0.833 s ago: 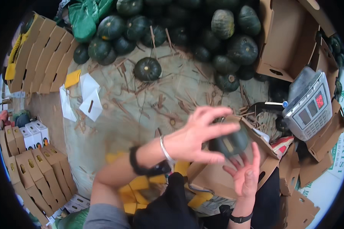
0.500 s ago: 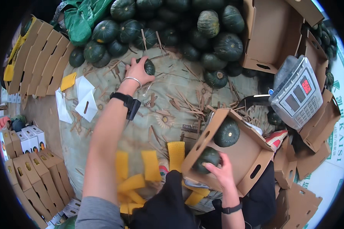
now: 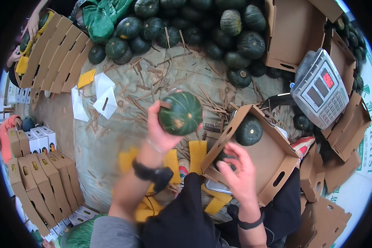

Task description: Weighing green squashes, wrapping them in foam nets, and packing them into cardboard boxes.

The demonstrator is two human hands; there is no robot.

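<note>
My left hand (image 3: 163,132) is wrapped round a dark green pumpkin (image 3: 181,113), held up over the ground cloth. My right hand (image 3: 237,169) hovers over the left side of an open cardboard box (image 3: 273,159), its fingers apart and holding nothing. Inside the box, one dark green pumpkin (image 3: 248,129) lies at the far end. A second box pumpkin (image 3: 223,160) is mostly hidden behind my right fingers; whether they touch it I cannot tell. The box sits tilted on a scale's metal platform (image 3: 219,187), by my knees.
Pumpkins are heaped at the back (image 3: 235,60). A digital scale display (image 3: 320,91) stands right of the box. Yellow foam sleeves (image 3: 198,156) lie near my legs. Cardboard boxes (image 3: 45,182) line the left, and another person's hand (image 3: 31,27) shows at upper left.
My left hand has lifted the pumpkin off the cloth and brought it nearer. My right hand has let go of the pumpkin in the box and risen slightly.
</note>
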